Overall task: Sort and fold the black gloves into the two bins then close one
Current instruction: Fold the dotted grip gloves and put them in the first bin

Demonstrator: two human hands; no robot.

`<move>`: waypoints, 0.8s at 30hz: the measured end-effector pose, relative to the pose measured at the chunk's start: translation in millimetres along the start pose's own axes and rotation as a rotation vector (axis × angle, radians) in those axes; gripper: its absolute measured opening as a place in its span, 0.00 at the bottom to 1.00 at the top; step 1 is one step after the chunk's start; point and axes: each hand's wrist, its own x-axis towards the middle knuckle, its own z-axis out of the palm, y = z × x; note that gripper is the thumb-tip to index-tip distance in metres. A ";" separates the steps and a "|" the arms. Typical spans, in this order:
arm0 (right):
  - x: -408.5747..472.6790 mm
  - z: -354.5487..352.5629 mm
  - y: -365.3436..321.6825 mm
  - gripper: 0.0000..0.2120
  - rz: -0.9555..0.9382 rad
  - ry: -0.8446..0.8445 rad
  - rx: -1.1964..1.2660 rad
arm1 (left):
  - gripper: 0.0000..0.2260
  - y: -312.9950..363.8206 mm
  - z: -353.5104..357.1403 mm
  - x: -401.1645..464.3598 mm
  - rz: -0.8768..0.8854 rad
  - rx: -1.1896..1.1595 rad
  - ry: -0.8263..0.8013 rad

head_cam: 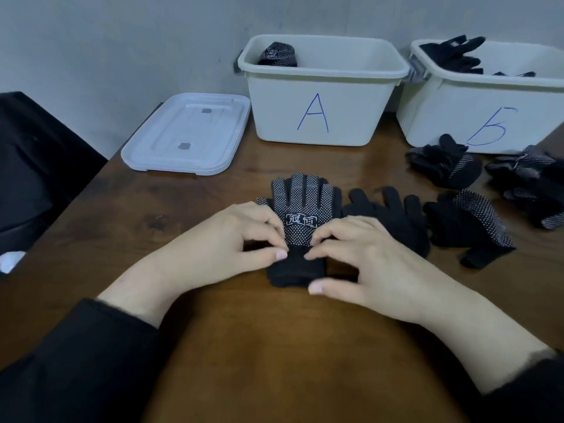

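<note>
A black glove with white dots and a white logo [302,206] lies flat on the wooden table, fingers pointing away from me. My left hand [232,239] and my right hand [360,257] both pinch it at the cuff, one on each side. A plain black glove [393,215] lies just right of it. Bin A [320,117] stands behind with one folded dotted glove [277,54] inside. Bin B [488,108] at the right holds several black gloves [454,53].
A white lid [189,132] lies flat left of bin A. More loose gloves lie in front of bin B [445,163] and at the right edge [528,181], plus one dotted glove [470,224]. A dark chair [36,160] stands at the left.
</note>
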 end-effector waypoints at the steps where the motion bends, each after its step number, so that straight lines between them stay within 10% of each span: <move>1: -2.1 1.7 0.8 0.24 0.015 -0.051 -0.010 | 0.11 -2.3 1.2 -1.3 -0.014 0.030 -0.034; 10: 7.2 11.9 -6.4 0.12 0.030 0.145 -0.076 | 0.25 4.7 -1.5 -5.0 -0.046 0.150 -0.155; 13: 6.7 9.7 -6.0 0.10 0.076 0.201 -0.025 | 0.14 5.7 6.1 -0.2 0.013 0.265 -0.077; 19: 2.4 -0.1 -14.6 0.21 0.114 0.060 0.072 | 0.06 10.7 1.9 -1.9 -0.059 -0.006 0.069; 24: 14.4 -10.1 -16.7 0.05 0.190 0.144 0.351 | 0.14 9.4 -1.6 -3.2 -0.222 -0.226 0.107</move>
